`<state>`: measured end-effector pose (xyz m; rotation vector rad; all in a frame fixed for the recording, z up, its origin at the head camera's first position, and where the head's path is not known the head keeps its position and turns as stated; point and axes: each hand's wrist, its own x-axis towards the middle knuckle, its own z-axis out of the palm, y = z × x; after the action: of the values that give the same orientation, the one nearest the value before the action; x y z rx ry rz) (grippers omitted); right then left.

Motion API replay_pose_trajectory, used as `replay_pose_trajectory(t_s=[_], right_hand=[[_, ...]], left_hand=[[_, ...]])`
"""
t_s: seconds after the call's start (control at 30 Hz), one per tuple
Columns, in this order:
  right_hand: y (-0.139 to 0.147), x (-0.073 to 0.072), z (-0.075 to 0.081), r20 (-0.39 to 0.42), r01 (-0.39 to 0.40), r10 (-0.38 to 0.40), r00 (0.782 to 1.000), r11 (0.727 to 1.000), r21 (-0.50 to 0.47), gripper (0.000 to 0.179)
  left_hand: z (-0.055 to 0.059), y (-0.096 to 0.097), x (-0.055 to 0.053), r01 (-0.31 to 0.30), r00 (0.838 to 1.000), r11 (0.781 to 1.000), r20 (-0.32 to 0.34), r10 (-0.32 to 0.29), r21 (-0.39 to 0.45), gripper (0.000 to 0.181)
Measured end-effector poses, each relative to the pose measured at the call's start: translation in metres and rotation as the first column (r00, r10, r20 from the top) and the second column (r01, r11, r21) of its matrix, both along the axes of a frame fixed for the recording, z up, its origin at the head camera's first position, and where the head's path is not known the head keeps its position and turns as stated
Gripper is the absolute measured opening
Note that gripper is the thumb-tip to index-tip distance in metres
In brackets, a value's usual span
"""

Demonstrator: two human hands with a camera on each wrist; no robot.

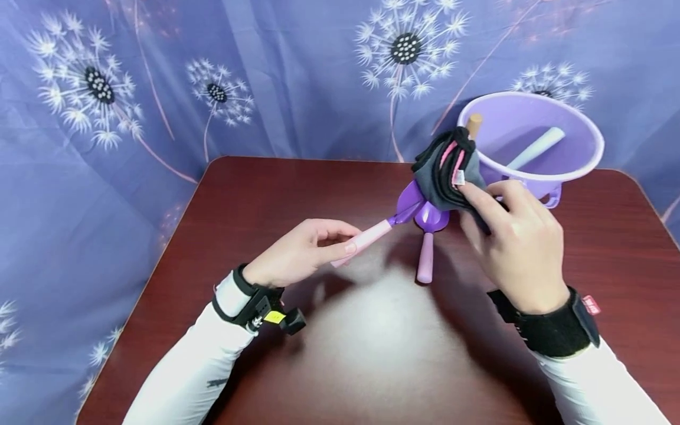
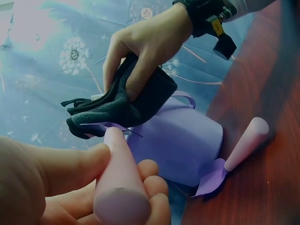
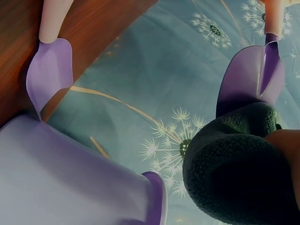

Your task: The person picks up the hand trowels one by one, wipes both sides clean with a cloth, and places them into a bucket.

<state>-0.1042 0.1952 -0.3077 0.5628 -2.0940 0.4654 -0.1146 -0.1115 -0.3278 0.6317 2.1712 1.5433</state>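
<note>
My left hand [image 1: 313,248] grips the pink handle of a hand trowel [image 1: 366,239], its purple blade tilted up toward the right. A folded dark grey-and-black cloth [image 1: 443,177] with pink edging and a white tag is pinched in my right hand [image 1: 523,242]. In the right wrist view, the cloth [image 3: 234,164] lies over the tip of the trowel's blade [image 3: 248,77]. Below the cloth, a second purple trowel [image 1: 426,257] with a pink handle rests on the table, blade end beside the bucket. The cloth hides part of both blades in the head view.
A lilac bucket [image 1: 531,106] with a side handle stands at the back right of the dark red wooden table [image 1: 255,195]. A pale handle [image 1: 536,147] leans inside it. A tan wooden handle end [image 1: 474,125] shows at its left rim. A dandelion-print curtain [image 1: 297,77] hangs behind.
</note>
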Motion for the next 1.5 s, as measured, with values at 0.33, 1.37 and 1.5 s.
replay_pose_trajectory(t_s=[0.33, 1.37, 1.5], right_hand=[[0.004, 0.002, -0.001, 0.006, 0.075, -0.075, 0.997, 0.996, -0.039, 0.027], [-0.021, 0.010, -0.016, 0.317, -0.179, 0.268, 0.910, 0.942, -0.282, 0.034], [-0.021, 0.012, -0.017, 0.303, -0.202, 0.269, 0.914, 0.951, -0.234, 0.034]], left_hand=[[0.001, 0.005, -0.011, 0.080, 0.996, 0.997, -0.029, -0.079, 0.016, 0.025], [-0.006, 0.010, 0.002, -0.065, 0.998, 0.982, 0.031, 0.060, 0.179, 0.026], [-0.005, 0.010, 0.002, -0.070, 0.997, 0.982, 0.028, 0.066, 0.175, 0.027]])
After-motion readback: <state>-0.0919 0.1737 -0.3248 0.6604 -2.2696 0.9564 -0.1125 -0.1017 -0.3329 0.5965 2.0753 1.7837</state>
